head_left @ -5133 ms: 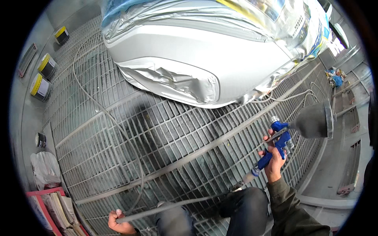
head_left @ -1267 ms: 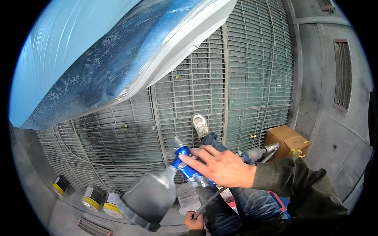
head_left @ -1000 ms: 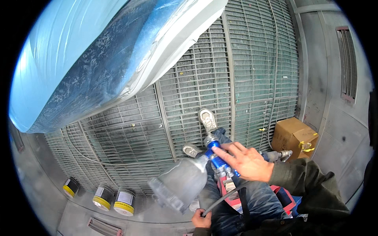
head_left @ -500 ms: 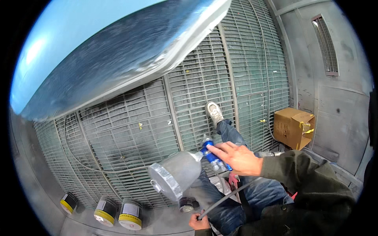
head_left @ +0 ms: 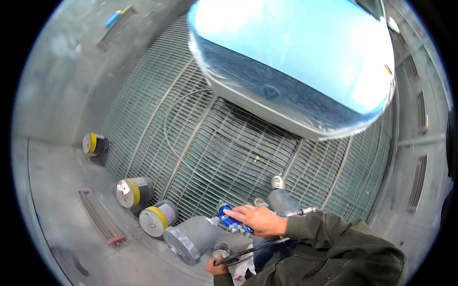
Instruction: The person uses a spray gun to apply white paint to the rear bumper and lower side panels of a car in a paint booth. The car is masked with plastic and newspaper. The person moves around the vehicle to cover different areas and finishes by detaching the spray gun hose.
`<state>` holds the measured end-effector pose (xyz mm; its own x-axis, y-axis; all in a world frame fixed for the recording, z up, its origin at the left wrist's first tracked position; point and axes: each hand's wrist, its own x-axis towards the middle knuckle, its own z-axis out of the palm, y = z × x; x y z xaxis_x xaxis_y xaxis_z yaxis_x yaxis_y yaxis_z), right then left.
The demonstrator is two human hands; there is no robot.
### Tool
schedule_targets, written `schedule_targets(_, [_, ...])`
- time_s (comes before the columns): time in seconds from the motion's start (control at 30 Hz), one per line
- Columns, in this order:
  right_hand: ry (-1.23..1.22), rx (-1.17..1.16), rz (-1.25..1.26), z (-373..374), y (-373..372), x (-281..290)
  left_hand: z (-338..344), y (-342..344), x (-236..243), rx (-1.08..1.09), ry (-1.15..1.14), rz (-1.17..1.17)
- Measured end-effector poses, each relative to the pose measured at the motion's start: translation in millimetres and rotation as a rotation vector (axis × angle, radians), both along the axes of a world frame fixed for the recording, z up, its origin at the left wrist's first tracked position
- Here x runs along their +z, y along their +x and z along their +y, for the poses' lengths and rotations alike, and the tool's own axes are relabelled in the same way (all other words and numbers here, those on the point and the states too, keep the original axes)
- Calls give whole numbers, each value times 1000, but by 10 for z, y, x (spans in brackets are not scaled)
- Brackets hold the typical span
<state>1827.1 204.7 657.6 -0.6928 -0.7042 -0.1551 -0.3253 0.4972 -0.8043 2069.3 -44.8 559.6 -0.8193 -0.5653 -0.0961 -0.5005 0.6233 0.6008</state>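
Note:
My right hand (head_left: pixel 260 220) is wrapped round a blue spray gun (head_left: pixel 234 222) at the lower middle. A large grey translucent paint cup (head_left: pixel 198 236) with a wide round lid is fixed to the gun and tilts down to the left. Below it, my left hand (head_left: pixel 217 266) is closed on a dark air hose (head_left: pixel 248 250), which runs up toward my right forearm. Beside the paint cup and just above my left hand is a small clear container (head_left: pixel 221 250); its contents are hard to make out.
Ahead stands a light blue car (head_left: pixel 296 43) with plastic sheeting along its lower edge. A metal grating floor (head_left: pixel 229 148) lies beneath, crossed by a loose hose. Along the left wall are three yellow-banded cans (head_left: pixel 158 218). Narrow vents (head_left: pixel 418 183) line the right wall.
My view has swung left, so the car sits further right and the cardboard box has left the picture. Both hands keep their hold on the spray gun and hose.

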Motion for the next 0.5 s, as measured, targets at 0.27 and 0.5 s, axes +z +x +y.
schedule_targets(0.27, [-43,124,28,-697,-1495,169,-345,-890,-5,238,45,41])
schedule_targets(0.5, [34,166,3,-1480,-3007,-45,-1032,-2430,216,168,-71,-208])
